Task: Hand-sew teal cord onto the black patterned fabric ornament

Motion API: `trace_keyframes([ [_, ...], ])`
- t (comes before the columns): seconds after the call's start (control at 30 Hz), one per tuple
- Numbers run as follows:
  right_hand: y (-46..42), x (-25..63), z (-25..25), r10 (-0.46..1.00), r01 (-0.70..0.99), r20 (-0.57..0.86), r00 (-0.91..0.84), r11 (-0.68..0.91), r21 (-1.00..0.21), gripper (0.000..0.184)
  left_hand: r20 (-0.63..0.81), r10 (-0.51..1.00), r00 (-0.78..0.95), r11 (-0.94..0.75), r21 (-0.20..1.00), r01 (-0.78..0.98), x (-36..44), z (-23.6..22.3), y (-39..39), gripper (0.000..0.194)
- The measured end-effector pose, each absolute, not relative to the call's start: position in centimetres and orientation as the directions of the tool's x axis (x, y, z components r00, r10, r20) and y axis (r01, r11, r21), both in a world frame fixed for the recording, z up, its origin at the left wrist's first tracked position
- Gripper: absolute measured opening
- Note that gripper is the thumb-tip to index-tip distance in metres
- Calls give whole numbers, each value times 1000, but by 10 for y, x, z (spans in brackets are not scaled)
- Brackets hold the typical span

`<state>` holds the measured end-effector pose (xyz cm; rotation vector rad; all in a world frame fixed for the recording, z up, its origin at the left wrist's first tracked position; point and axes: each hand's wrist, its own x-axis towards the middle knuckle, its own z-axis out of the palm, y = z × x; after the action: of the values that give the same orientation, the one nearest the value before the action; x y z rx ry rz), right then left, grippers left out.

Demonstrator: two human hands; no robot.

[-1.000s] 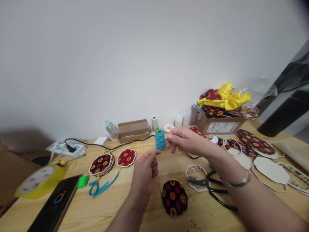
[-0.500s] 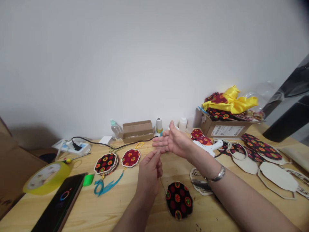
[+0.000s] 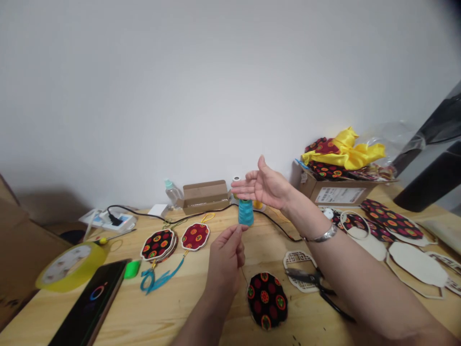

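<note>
My left hand [image 3: 226,250] is closed in a pinch, thumb pressed against the forefinger. A thin cord [image 3: 244,276] runs down from it to a scalloped disc [image 3: 267,300] covered in black fabric with red and orange medallions, lying flat on the table. Stretched out flat, palm showing and thumb up, my right hand [image 3: 268,187] hovers above a teal thread spool [image 3: 246,214]; I see nothing held in it. Below my right forearm lie black-handled scissors [image 3: 302,276], resting partly on a pale fretwork frame [image 3: 297,258].
Finished ornaments [image 3: 158,244] with blue ribbon lie left, near a phone [image 3: 90,302] and yellow tape roll [image 3: 72,266]. A cardboard box [image 3: 340,192] of fabric stands back right. Wooden blanks [image 3: 416,263] spread on the right. A black cable [image 3: 201,212] crosses the back.
My right hand has risen and moved slightly right, away from the left fingertips. The teal spool and more of the scissors now show. My left hand keeps its pinch, nearly still.
</note>
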<state>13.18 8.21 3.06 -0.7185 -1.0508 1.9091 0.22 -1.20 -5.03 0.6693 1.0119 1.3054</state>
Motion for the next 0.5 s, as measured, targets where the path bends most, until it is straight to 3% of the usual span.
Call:
trace_keyframes([
  [0.23, 90, 132, 53, 880, -377, -21, -475, -225, -899, 59, -219, 975, -29, 179, 860, -477, 2, -49, -13, 28],
  [0.4, 82, 147, 78, 919, -353, 190, -344, 61, -934, 61, -233, 972, -15, 198, 856, -478, 3, -49, -14, 29],
  [0.5, 76, 159, 94, 927, -219, 313, -206, 268, -938, 66, -232, 973, -11, 200, 861, -468, 5, -49, -15, 28],
])
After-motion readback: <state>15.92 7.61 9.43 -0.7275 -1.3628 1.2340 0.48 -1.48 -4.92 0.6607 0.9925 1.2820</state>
